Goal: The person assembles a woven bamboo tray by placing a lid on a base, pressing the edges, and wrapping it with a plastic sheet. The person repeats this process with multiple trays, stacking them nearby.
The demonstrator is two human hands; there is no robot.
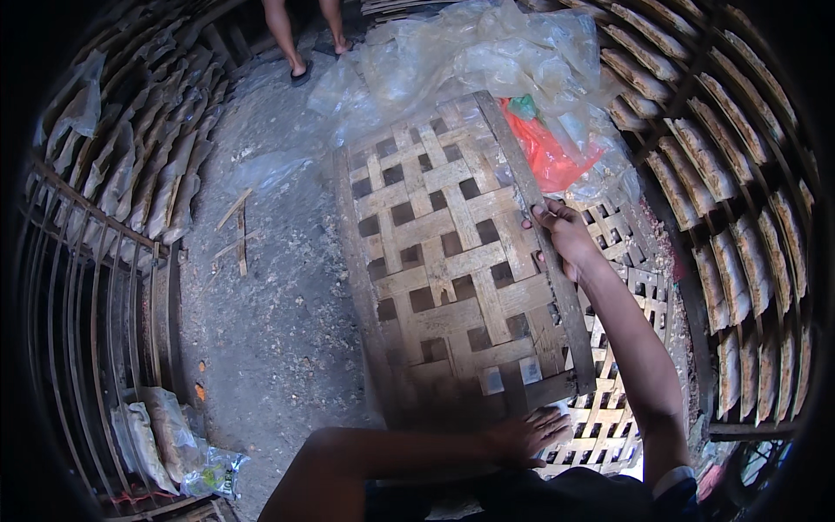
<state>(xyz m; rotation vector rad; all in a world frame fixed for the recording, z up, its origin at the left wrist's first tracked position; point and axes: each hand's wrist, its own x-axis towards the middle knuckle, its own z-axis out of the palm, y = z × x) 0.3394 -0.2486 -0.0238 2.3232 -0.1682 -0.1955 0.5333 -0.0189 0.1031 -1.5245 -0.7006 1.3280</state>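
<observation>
A woven bamboo tray [435, 287] with a wooden frame is tilted up in front of me, with square gaps between its strips. My right hand [565, 237] is closed round the right rail of its frame, thumb on top. Just below the tray's near right corner, my left hand [537, 435] reaches across with its fingers stretched out. Something small and whitish shows by those fingertips, too unclear to name. Beneath lies another woven bamboo tray [648, 304], partly covered by the tilted one and my right forearm.
Racks of slabs [696, 157] line the right, and similar slabs [148, 174] in plastic fill the left. Clear plastic sheeting [470, 52] and a red plastic bag [548, 148] lie beyond the tray. A person's legs [291, 43] stand at the back. Wood strips [242, 235] rest on the grey floor.
</observation>
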